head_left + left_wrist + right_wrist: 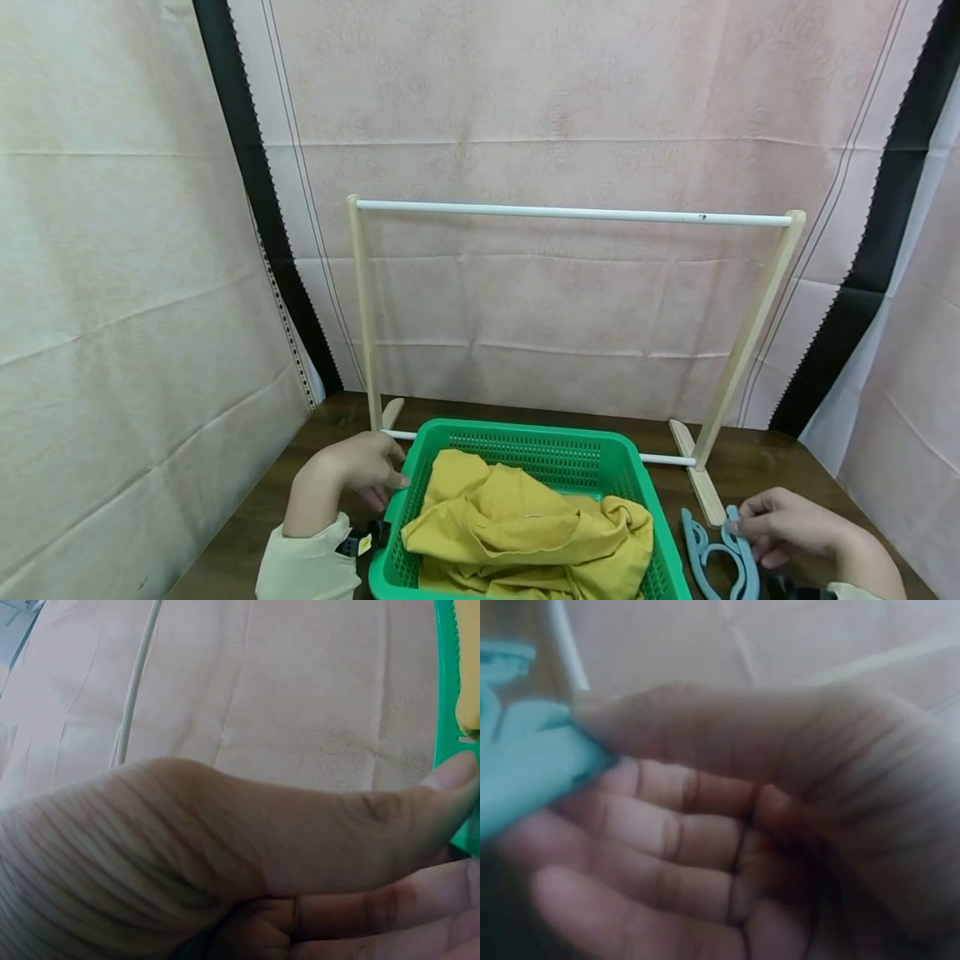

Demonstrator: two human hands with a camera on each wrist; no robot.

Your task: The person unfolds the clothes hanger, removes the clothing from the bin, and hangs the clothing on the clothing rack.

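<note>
My left hand (362, 468) grips the left rim of a green plastic basket (525, 431). Its thumb (337, 825) lies against the rim in the left wrist view, with the other fingers below. Inside the basket is a crumpled yellow cloth (517, 517), perhaps a garment. To the right of the basket, my right hand (798, 527) pinches one end of a large blue clothes peg (738, 554) between thumb and fingers. The right wrist view shows only part of the peg (532, 765), blurred, at the thumb tip. The basket's near side is cut off by the frame.
Behind the basket stands a rack with a white top bar (525, 212), pale uprights and a low white bar (667, 459). Its right foot (705, 492) lies near the peg. Pale cloth walls (555, 317) surround the brown table (240, 533) at the back and sides.
</note>
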